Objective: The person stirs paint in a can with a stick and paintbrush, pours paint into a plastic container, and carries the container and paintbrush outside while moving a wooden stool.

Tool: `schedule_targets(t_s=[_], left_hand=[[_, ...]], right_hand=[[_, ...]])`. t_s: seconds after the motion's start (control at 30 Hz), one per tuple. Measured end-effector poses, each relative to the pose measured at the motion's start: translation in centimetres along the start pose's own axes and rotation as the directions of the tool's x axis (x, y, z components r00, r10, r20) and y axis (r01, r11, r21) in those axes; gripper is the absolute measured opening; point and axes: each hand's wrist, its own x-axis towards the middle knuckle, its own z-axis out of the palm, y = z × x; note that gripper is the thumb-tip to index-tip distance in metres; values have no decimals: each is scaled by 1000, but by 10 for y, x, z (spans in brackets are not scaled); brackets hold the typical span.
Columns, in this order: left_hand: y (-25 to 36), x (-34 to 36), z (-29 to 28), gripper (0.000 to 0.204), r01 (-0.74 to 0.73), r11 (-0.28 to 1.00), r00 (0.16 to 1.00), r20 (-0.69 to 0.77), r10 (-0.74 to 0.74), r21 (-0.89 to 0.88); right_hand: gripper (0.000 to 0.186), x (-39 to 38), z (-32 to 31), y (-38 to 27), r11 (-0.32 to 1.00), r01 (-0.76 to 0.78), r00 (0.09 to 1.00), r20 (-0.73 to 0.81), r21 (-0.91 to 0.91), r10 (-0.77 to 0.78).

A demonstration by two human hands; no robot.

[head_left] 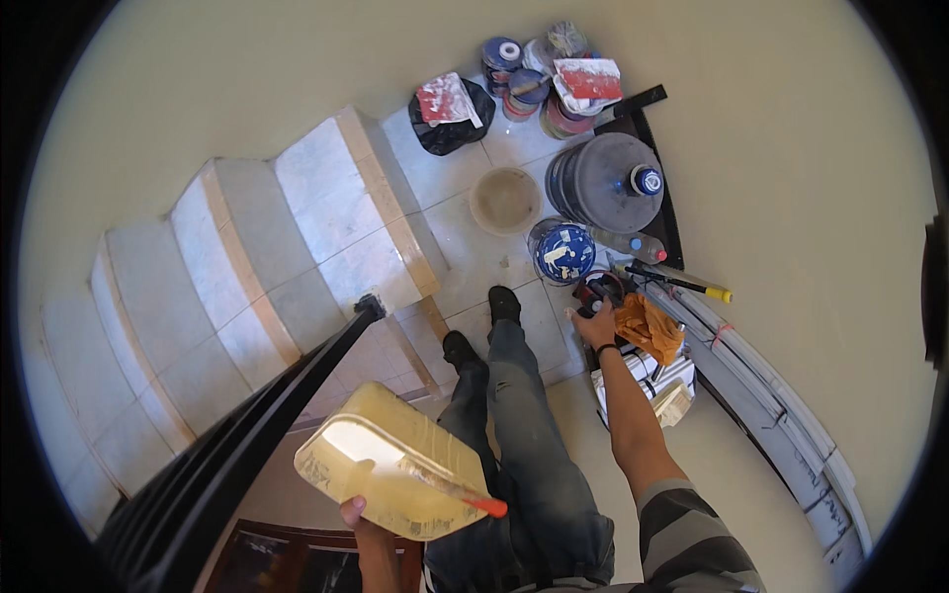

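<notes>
My left hand is closed on a yellow plastic paint tray, crusted with paint, with a red-handled tool lying across it. My right hand reaches out with thumb and fingers apart at a dark container beside a crumpled orange bag. Whether the fingertips touch the container is unclear. Under the bag are some white objects. Just beyond the container stands a pail with a blue lid.
Tiled stairs and a black railing run along the left. Ahead are a shallow basin, a large water jug, a bottle, several cans and a black bag. Long white lengths lie along the right wall.
</notes>
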Motion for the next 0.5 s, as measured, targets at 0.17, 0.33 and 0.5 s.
schedule_targets(t_s=[0.17,0.33,0.5], left_hand=[[-13,50,31,81,29,997,991,-126,-37,-66],[-43,111,48,81,112,994,961,-254,-113,-20],[-45,134,56,81,145,989,941,-315,-127,35]], right_hand=[[131,110,43,6,988,-59,995,-72,140,70],[148,209,69,14,975,-23,982,-176,221,63],[156,191,106,-60,922,-367,907,-173,127,385]])
